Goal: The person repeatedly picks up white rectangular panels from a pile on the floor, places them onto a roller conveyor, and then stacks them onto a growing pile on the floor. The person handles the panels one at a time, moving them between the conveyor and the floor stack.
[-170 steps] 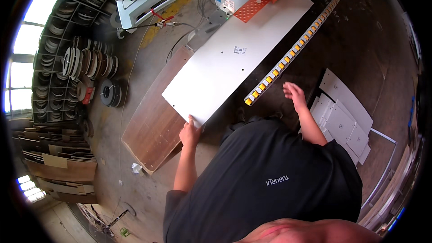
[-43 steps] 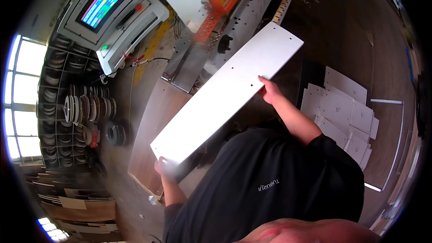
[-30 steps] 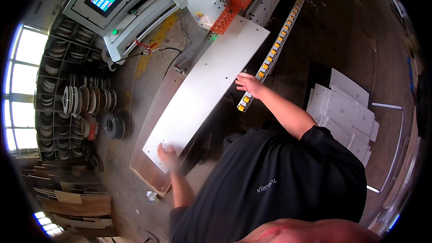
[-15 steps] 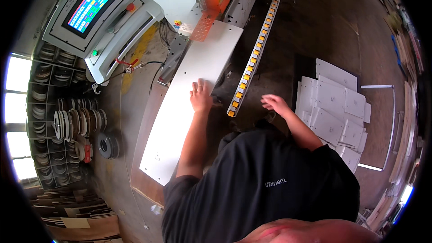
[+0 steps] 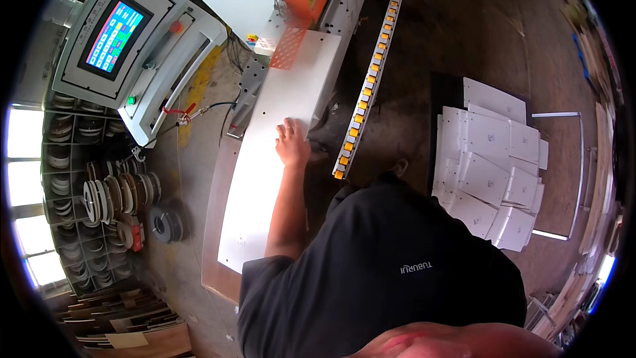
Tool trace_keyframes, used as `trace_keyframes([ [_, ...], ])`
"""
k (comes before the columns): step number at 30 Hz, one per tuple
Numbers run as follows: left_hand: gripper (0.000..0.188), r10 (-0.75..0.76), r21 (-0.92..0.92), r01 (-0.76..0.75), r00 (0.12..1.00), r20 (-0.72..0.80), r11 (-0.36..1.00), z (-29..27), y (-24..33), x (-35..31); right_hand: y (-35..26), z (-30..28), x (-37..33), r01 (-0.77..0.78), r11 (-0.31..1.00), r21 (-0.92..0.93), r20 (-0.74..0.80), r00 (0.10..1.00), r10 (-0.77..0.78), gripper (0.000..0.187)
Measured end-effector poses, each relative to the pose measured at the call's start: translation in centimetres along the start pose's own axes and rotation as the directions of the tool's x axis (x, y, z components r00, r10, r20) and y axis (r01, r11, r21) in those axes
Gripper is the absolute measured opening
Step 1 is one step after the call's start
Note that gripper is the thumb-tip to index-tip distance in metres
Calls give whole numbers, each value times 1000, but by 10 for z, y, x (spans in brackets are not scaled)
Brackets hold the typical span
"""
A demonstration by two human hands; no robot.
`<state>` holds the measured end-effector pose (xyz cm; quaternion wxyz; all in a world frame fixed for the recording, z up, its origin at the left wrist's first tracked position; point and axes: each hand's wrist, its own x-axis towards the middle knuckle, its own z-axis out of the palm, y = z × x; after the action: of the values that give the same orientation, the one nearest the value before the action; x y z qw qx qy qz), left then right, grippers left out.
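Observation:
A long white panel (image 5: pixel 252 179) with small holes lies lengthwise in front of me, its far end beside the machine's orange perforated guard (image 5: pixel 289 43). My left hand (image 5: pixel 291 143) rests on top of it near the right edge, fingers stretched out and lying flat, gripping nothing. Beneath the panel, a brown board (image 5: pixel 220 209) shows along the left side. My right hand is out of sight; the dark shirt covers the area where that arm would be.
A control console (image 5: pixel 109 36) with a lit screen stands at the upper left. A rail of yellow rollers (image 5: pixel 362 105) runs along the right. Beyond it, several white panels (image 5: pixel 487 136) lie stacked. Coils of edging strip (image 5: pixel 122 195) fill a rack at left.
My right hand, seen before beside the roller rail, has gone out of view. The left hand stays on the white panel. The whole view has shifted slightly.

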<state>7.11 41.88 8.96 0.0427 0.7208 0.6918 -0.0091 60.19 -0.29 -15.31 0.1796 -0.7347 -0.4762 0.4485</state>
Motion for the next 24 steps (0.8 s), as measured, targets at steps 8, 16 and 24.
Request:
trace_keyframes([
  [8,69,28,24,-28,999,20,999,-4,16,43,-132,-45,85,-244,944,223,219,956,195,35],
  [16,66,61,-91,-71,992,-111,993,-4,47,91,-234,-84,127,-100,985,142,143,986,79,35],
  [24,35,106,-228,-201,923,-370,953,15,-17,-29,-257,-35,103,-170,969,177,272,955,118,40],
])
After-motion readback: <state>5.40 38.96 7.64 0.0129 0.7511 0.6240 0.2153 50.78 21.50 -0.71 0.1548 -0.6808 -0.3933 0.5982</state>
